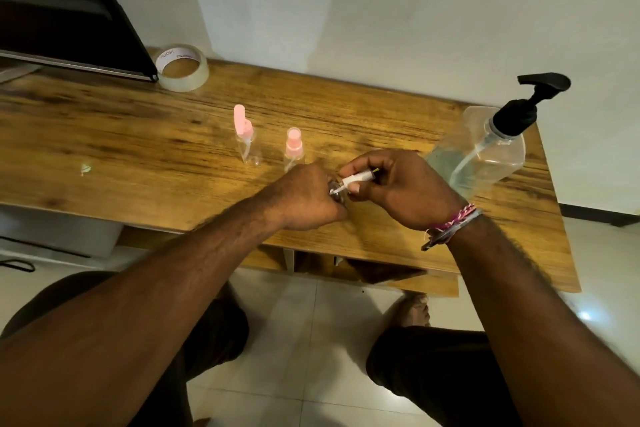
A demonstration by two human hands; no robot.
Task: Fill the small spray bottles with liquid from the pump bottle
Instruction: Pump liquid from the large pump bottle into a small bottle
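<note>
My left hand (306, 199) grips a small clear spray bottle (336, 194) low over the wooden table (138, 135); most of that bottle is hidden in my fist. My right hand (403, 189) pinches its white spray head (358, 179), whose thin tube reaches into the bottle's mouth. Two more small clear bottles stand behind my hands: one with a tall pink pump top (245, 135) and one with a pink spray cap (294, 146). The large clear pump bottle (485, 152) with a black pump stands at the right, partly filled with liquid.
A roll of clear tape (181, 68) lies at the back left next to a black monitor (69, 10). A white wall runs behind the table. The table's right edge is just past the pump bottle. Below are my knees and a tiled floor.
</note>
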